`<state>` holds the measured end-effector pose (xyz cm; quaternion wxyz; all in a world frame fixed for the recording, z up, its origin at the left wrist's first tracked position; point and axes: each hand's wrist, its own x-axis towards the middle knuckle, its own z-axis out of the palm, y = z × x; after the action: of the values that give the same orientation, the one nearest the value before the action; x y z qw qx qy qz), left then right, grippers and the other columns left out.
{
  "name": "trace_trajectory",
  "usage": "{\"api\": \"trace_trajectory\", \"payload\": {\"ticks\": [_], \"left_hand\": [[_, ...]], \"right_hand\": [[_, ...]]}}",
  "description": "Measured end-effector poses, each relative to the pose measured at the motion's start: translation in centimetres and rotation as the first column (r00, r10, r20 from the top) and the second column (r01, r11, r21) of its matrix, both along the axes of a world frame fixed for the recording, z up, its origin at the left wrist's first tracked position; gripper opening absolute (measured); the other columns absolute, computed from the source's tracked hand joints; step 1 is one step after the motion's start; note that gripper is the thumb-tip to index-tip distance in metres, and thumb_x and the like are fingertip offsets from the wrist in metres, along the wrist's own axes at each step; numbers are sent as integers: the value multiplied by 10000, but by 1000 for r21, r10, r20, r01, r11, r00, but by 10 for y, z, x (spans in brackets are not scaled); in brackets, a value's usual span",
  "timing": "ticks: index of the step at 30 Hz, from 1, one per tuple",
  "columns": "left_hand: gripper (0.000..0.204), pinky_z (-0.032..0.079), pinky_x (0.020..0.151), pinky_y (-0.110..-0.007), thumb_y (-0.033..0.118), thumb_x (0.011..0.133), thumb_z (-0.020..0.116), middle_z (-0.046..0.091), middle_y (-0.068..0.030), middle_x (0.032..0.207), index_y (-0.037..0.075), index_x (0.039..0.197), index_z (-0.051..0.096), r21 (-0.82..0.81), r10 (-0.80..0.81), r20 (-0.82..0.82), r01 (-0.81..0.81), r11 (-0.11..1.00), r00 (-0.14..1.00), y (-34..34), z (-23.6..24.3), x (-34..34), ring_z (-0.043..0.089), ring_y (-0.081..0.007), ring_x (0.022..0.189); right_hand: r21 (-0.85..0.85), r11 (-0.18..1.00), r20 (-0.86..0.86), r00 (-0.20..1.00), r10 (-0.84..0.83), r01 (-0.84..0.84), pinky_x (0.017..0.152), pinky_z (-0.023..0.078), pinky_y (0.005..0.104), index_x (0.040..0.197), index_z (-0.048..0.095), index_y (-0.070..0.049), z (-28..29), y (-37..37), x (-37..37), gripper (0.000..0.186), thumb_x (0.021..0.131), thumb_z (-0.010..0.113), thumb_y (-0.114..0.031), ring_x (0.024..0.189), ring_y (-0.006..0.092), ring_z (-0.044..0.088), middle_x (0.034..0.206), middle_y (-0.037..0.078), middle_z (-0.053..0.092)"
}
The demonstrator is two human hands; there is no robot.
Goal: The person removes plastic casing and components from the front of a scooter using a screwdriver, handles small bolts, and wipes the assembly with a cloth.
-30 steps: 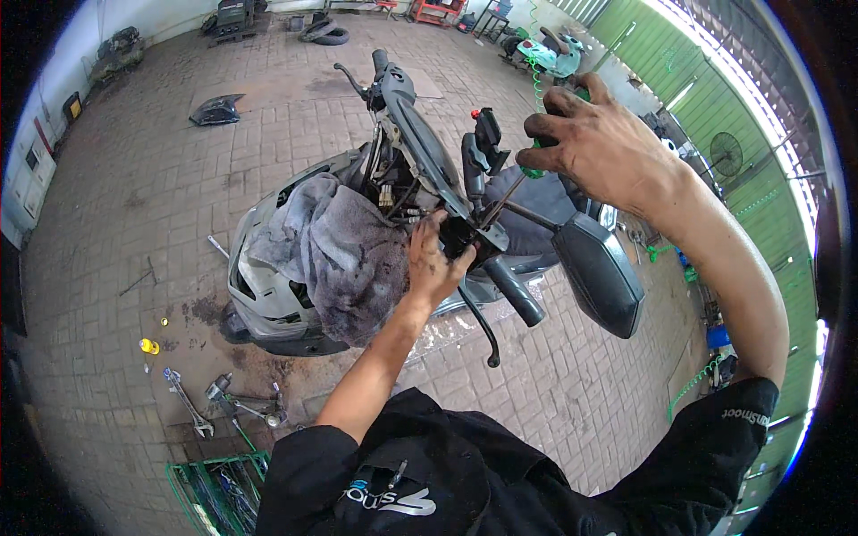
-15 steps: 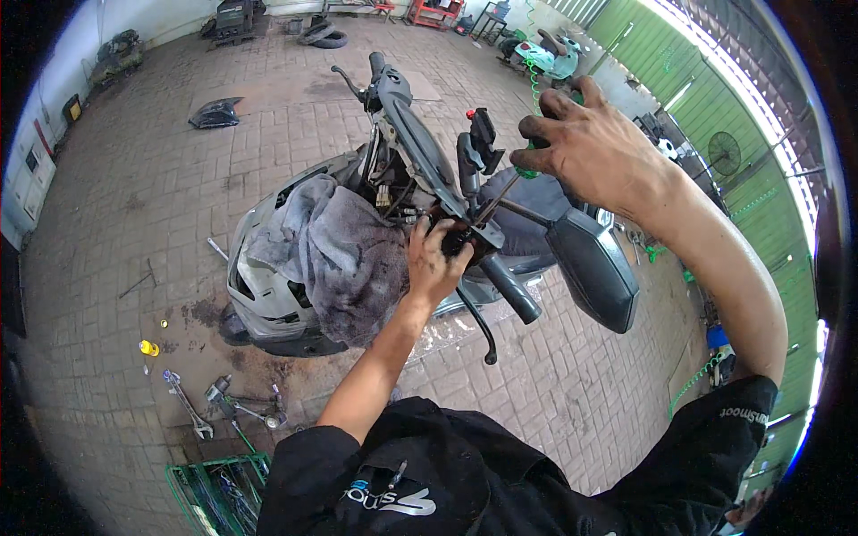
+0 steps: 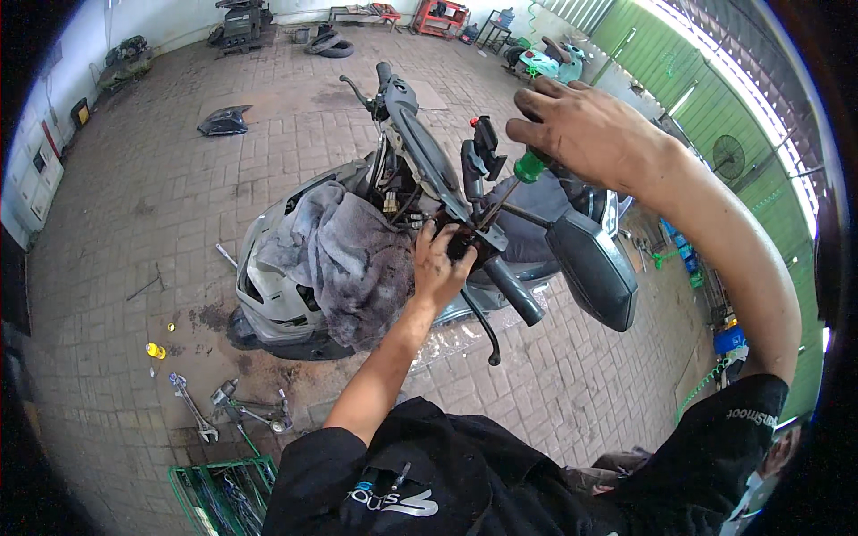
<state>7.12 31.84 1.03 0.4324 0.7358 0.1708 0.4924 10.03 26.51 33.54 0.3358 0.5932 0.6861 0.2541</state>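
Note:
A grey scooter (image 3: 268, 304) stands before me with a dirty grey towel (image 3: 340, 263) draped over its front. My left hand (image 3: 440, 272) grips the dark switch housing (image 3: 463, 239) beside the right handlebar grip (image 3: 516, 291). My right hand (image 3: 585, 134) has its fingers curled over a green-handled screwdriver (image 3: 528, 166), whose shaft angles down to that housing; the tip is hidden. Close by are a black phone mount (image 3: 482, 154) and a mirror (image 3: 590, 272) on its stalk.
Wrenches (image 3: 193, 406), a yellow container (image 3: 156, 351) and a green tool tray (image 3: 207, 496) lie at lower left. A black panel (image 3: 223, 121) rests farther off. Tyres (image 3: 331, 46), a red trolley (image 3: 441, 18) and a pale green scooter (image 3: 559, 62) stand at the back.
My right hand has shifted up along the screwdriver, exposing more of the green handle beneath it. My left hand stays on the housing. The view has shifted slightly.

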Motion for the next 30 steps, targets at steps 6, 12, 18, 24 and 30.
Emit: {"api": "trace_trajectory", "payload": {"ticks": [6, 12, 18, 24, 30], "left_hand": [[370, 371, 890, -368, 72, 645, 673, 508, -128, 1005, 52, 986, 531, -20, 80, 303, -78, 997, 950, -3, 38, -23, 433, -288, 1058], [376, 462, 711, -303, 103, 664, 722, 582, -85, 899, 26, 991, 552, 193, -259, 260, 212, 958, 930, 29, 110, -19, 575, -192, 788], [400, 481, 664, -291, 138, 657, 758, 609, -84, 796, 32, 982, 550, 143, -454, 115, 438, 887, 883, 35, 136, -8, 613, -191, 740], [424, 471, 655, -255, 73, 685, 742, 631, -73, 764, 15, 1034, 507, 131, -348, 19, 342, 930, 937, 30, 144, -8, 591, -127, 685], [405, 430, 868, -308, 99, 797, 631, 583, -132, 1036, 123, 1185, 520, -91, -499, -32, 495, 864, 866, 27, 125, -1, 556, -203, 971]], "right_hand": [[5, 928, -157, 916, -368, 374, 790, 484, 405, 1088, 508, -39, 9, 0, -8, 389, 769, 622, -232, 948, 331, 566, 1014, 180, 523], [97, 995, -392, 919, 51, -14, 805, 464, 418, 1051, 504, -5, 14, -18, 15, 349, 761, 620, -161, 927, 353, 562, 1008, 187, 501], [247, 952, -510, 860, -29, 179, 830, 443, 417, 1115, 531, -42, 3, -12, 23, 334, 838, 540, -228, 900, 334, 582, 898, 219, 608], [251, 953, -530, 799, 284, -172, 831, 450, 397, 1079, 557, -33, 16, -20, 31, 354, 836, 548, -290, 934, 318, 575, 973, 210, 593], [186, 960, -458, 883, -104, 210, 667, 488, 394, 817, 631, -31, 16, -26, 38, 345, 810, 560, -369, 720, 333, 612, 743, 191, 616]]}}
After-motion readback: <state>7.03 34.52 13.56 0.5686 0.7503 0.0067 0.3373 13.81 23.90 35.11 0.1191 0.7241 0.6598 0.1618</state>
